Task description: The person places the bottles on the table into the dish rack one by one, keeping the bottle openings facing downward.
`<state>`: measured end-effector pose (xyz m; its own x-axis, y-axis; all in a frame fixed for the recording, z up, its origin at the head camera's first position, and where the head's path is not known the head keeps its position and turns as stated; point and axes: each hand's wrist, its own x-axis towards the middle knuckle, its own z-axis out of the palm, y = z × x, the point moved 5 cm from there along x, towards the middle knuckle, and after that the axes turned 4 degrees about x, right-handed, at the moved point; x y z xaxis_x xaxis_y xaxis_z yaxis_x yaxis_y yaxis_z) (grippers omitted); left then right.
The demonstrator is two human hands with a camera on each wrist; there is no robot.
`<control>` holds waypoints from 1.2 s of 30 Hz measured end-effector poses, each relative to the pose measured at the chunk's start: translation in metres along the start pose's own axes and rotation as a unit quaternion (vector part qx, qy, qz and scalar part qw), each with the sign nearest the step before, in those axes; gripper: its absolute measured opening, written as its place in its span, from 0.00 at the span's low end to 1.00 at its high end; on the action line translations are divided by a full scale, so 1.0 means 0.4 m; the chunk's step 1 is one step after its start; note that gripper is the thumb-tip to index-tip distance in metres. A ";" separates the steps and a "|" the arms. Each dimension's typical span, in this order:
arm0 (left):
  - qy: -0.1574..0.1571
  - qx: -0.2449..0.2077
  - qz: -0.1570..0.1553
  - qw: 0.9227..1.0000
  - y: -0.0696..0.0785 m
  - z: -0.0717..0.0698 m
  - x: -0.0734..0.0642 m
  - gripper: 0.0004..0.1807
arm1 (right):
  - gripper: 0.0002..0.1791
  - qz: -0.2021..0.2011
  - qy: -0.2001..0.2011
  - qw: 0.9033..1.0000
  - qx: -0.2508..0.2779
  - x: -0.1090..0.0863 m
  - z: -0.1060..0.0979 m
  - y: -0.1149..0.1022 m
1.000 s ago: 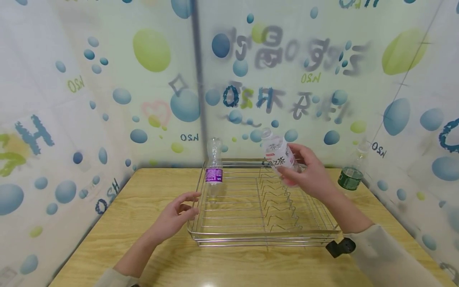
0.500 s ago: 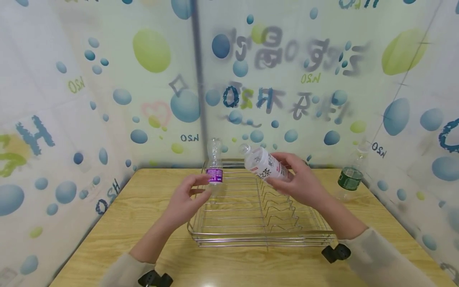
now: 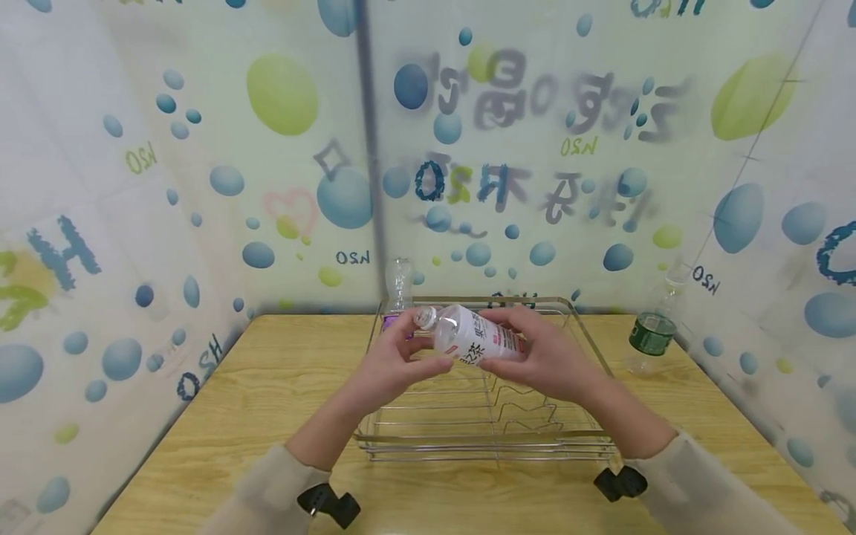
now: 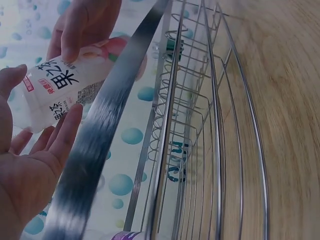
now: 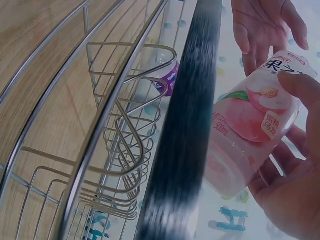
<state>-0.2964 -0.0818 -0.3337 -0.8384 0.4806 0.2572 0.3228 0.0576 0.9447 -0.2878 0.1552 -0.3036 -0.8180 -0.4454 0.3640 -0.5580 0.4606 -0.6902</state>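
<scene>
A clear plastic drink bottle (image 3: pixel 478 334) with a white-and-pink peach label is tilted over the wire rack, its neck toward the left. My right hand (image 3: pixel 551 357) grips its lower body, with thumb and fingers on opposite sides in the right wrist view. My left hand (image 3: pixel 394 364) is at the neck end, thumb apart from the loosely extended fingers, fingertips right at the bottle's shoulder. No cap shows on the mouth. Behind my left hand, a purple-labelled bottle (image 3: pixel 399 281) stands in the rack, its lower part hidden.
The metal dish rack (image 3: pixel 495 438), with zigzag plate dividers on its right half, sits on a wooden table (image 3: pixel 267 416). A green-labelled bottle (image 3: pixel 652 333) stands at the back right. A bubble-patterned curtain (image 3: pixel 281 186) surrounds the table's back and sides.
My right hand has brought the peach-label bottle left and down, tipping it closer to horizontal. My left hand has moved from the rack's left rim to the bottle's neck end.
</scene>
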 end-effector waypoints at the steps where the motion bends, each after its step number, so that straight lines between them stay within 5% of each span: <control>1: -0.003 -0.008 -0.003 1.000 -0.002 0.004 0.003 0.38 | 0.34 -0.001 -0.002 1.000 -0.002 -0.001 0.002 0.000; 17: 0.009 -0.018 -0.013 1.000 -0.015 0.010 -0.003 0.38 | 0.37 -0.017 -0.018 1.000 -0.004 -0.007 0.009 0.008; 26: 0.014 -0.034 -0.023 0.999 -0.037 -0.007 -0.017 0.41 | 0.39 0.013 0.003 1.000 -0.021 -0.030 -0.032 0.064; 36: 0.026 -0.055 -0.032 0.998 -0.048 -0.025 -0.029 0.43 | 0.42 0.062 -0.008 0.998 0.031 -0.040 -0.053 0.110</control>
<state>-0.2971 -0.0972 -0.3528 -0.8787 0.4324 0.2023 0.2195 -0.0104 0.9756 -0.3021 0.1986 -0.3264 -0.8776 -0.4000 0.2641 -0.4425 0.4641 -0.7673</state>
